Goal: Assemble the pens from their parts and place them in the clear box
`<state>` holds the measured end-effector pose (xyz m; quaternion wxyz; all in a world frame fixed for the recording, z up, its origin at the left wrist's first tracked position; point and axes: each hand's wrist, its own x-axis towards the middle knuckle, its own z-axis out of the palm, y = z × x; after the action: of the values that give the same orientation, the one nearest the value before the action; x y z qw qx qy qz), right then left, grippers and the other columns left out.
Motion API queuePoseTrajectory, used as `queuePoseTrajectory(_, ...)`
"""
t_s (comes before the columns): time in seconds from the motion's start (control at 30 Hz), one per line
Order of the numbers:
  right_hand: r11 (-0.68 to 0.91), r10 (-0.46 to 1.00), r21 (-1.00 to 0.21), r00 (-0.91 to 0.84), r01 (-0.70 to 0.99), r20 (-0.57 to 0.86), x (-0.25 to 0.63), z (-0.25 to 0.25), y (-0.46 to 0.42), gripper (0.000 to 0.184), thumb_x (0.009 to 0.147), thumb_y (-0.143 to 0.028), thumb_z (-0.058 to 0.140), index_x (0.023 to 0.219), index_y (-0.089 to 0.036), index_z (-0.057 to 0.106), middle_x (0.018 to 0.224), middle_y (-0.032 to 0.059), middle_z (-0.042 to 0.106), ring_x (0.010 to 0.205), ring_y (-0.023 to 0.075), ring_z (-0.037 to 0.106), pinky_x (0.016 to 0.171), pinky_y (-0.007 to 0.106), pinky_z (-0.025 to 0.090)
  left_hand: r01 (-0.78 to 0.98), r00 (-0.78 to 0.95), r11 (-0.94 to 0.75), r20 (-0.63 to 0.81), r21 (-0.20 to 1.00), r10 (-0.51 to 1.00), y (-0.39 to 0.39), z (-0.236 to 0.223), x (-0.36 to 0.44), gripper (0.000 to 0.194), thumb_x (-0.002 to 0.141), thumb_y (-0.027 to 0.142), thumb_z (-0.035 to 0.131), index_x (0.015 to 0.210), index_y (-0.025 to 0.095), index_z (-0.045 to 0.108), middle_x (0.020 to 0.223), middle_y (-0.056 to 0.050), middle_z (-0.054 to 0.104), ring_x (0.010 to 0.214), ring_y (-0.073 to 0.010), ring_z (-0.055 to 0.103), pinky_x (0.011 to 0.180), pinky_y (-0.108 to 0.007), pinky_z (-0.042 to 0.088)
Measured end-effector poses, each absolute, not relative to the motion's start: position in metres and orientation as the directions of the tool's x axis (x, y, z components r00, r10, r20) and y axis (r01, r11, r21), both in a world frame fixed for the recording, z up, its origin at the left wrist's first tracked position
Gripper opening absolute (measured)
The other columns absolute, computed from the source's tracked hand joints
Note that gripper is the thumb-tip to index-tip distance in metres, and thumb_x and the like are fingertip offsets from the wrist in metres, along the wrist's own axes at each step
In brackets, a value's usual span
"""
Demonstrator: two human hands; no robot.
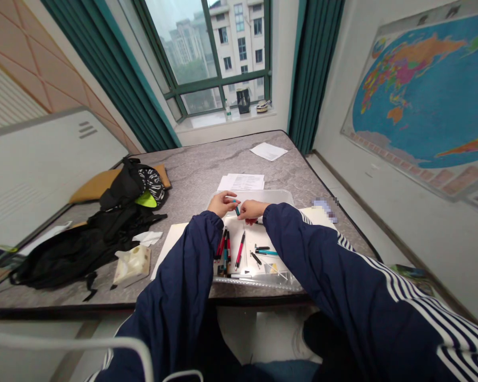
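Over a clear plastic tray point(281, 197), my left hand point(222, 203) pinches a short teal pen piece point(236, 209) by its upper end. My right hand point(252, 210) is closed with its fingertips at the lower end of that piece; anything smaller between them is hidden. Below my left hand lies a bunch of red, black and teal pens point(225, 246). To its right is a single red pen point(240, 250). Black pen parts point(256, 259) and a teal pen part point(266, 253) lie nearer my right sleeve, with thin white refills point(278, 270) among them.
Printed sheets point(242, 182) lie behind the tray, and another paper point(269, 151) lies farther back on the grey marbled table point(195, 164). At left are a tissue pack point(132, 263), a black backpack point(91, 249) and a patterned cap point(151, 183). A window sill point(227, 119) stands beyond.
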<state>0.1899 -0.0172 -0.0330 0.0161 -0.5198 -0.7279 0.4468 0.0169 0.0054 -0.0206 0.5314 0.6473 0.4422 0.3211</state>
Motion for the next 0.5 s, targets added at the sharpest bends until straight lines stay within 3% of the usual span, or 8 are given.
queuePoseTrajectory(0.13, 0.159, 0.525, -0.543, -0.537, 0.824, -0.661, 0.181, -0.039, -0.029, 0.037, 0.064, -0.042, 0.084, 0.073, -0.009, 0.069, 0.065, 0.0039, 0.068, 0.062, 0.0152, 0.065, 0.062, 0.024, 0.051, 0.322, 0.376, -0.138, 0.007, 0.937, 0.927, 0.007, -0.020, 0.016, 0.040, 0.062, 0.033, 0.080, 0.093, 0.012, 0.067, 0.081, -0.008, 0.073, 0.063, -0.0124, 0.062, 0.059, -0.024, 0.047)
queuePoseTrajectory(0.23, 0.287, 0.413, -0.496, -0.573, 0.819, -0.707, 0.166, -0.042, -0.041, 0.041, 0.051, -0.039, 0.090, 0.071, -0.009, 0.071, 0.061, 0.0024, 0.066, 0.067, 0.0178, 0.065, 0.064, 0.025, 0.049, 0.369, 0.370, -0.238, 0.093, 0.898, 0.924, 0.011, -0.023, 0.014, 0.038, 0.062, 0.038, 0.079, 0.089, 0.012, 0.071, 0.079, -0.007, 0.072, 0.070, -0.0147, 0.063, 0.068, -0.027, 0.049)
queuePoseTrajectory(0.43, 0.450, 0.413, -0.383, -0.568, 0.807, -0.711, 0.148, -0.041, -0.058, 0.035, 0.046, -0.034, 0.091, 0.059, -0.010, 0.070, 0.051, 0.0024, 0.061, 0.069, 0.0223, 0.064, 0.060, 0.026, 0.048, 0.408, 0.359, -0.263, 0.111, 0.874, 0.927, 0.017, -0.028, 0.013, 0.036, 0.068, 0.039, 0.074, 0.092, 0.012, 0.073, 0.079, -0.007, 0.072, 0.071, -0.0151, 0.064, 0.070, -0.028, 0.050)
queuePoseTrajectory(0.5, 0.411, 0.468, -0.432, -0.593, 0.802, -0.655, 0.145, -0.037, -0.063, 0.030, 0.044, -0.027, 0.091, 0.056, -0.010, 0.070, 0.049, 0.0036, 0.060, 0.070, 0.0250, 0.066, 0.061, 0.028, 0.048, 0.408, 0.345, -0.231, 0.085, 0.883, 0.935, 0.017, -0.028, 0.014, 0.034, 0.069, 0.037, 0.073, 0.093, 0.013, 0.072, 0.080, -0.007, 0.071, 0.070, -0.0148, 0.065, 0.066, -0.027, 0.050)
